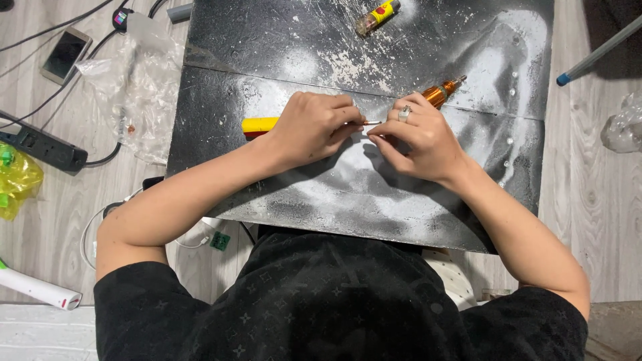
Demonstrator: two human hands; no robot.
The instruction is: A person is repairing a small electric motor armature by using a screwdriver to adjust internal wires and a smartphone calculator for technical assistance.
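Observation:
My left hand (311,127) grips a tool with a yellow and red handle (259,124), its thin tip pointing right toward my other hand. My right hand (418,137), with a ring on one finger, pinches something very small at that tip (372,123); what it is I cannot tell. Both hands meet over the middle of a black, paint-stained board (267,47). An orange-handled screwdriver (443,91) lies on the board just behind my right hand.
A yellow lighter (378,16) lies at the board's far edge. On the wooden floor to the left are a phone (65,55), a crumpled clear plastic bag (137,83), a black power strip (43,148), cables and a yellow bag (17,177). A grey rod (598,52) crosses at right.

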